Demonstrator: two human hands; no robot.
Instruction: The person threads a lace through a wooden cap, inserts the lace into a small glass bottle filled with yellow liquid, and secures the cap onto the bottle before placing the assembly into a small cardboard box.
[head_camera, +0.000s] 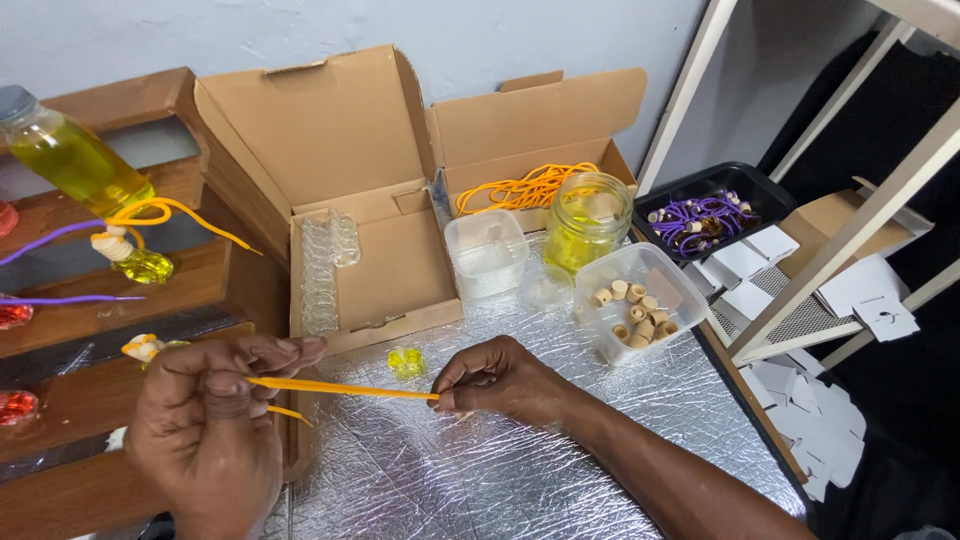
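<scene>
A yellow cord (340, 387) is stretched taut and nearly level between the person's two hands, just above the desk (520, 470), which is covered in crinkled silver foil. The left hand (205, 425) has its grip closed on one end, thumb and fingers pinched round it, with a short tail of cord poking out below. The right hand (495, 380) pinches the other end between thumb and fingertips, its grip closed on the cord too.

Just behind the cord, a small yellow vial (406, 361) lies on the foil. Beyond it sits an open cardboard box (370, 260) with a row of empty clear vials (320, 270) inside. Further right stand a clear plastic tub (487, 252), a glass jar of yellow liquid (587, 222) and a tub of small corks (637, 300). A second open box (535, 150) at the back holds more yellow cords. To the left, a wooden rack (120, 300) carries a bottle of yellow liquid (70, 155). A black tray of purple cords (705, 215) rests well off to the right.
</scene>
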